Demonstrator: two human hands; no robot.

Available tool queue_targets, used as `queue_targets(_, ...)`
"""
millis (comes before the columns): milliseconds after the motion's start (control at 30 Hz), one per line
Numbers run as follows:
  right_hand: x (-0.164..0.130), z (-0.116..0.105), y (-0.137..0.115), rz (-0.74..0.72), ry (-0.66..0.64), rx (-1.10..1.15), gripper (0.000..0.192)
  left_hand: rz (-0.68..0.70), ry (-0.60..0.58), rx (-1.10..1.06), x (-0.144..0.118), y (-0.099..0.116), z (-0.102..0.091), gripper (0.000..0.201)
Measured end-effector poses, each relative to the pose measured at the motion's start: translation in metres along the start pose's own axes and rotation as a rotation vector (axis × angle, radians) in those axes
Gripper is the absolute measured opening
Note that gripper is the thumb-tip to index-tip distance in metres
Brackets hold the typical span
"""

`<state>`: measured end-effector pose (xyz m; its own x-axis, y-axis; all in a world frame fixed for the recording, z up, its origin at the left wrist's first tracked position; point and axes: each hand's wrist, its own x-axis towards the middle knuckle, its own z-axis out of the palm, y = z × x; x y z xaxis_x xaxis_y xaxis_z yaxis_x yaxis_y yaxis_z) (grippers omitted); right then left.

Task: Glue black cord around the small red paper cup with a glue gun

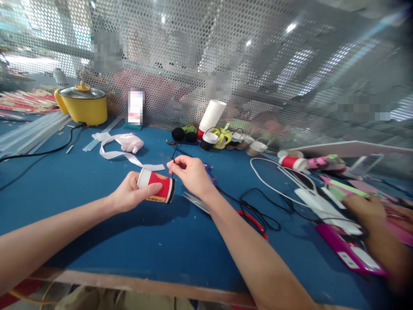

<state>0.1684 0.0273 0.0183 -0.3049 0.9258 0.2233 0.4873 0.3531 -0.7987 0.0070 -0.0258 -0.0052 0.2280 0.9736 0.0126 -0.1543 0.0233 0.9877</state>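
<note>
Two hands are working mid-table (97, 206): the left hand (129, 196) is gripping a red cup (157, 186) on its side, while the right hand (190, 172) at 3 o'clock is pinching black cord (173, 161) at its rim; the cord is not yet visibly fixed.
</note>
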Motion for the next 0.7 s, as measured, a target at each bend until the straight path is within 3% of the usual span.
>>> queue_targets(467,0.003,0.006,0.011,0.044,-0.074,0.070,0.018,0.000,0.006,-0.123,0.005,-0.007,-0.006,0.021)
queue_targets(700,0.003,0.011,0.018,0.090,-0.108,0.141,0.027,0.002,0.026,-0.168,0.007,-0.010,-0.004,0.024)
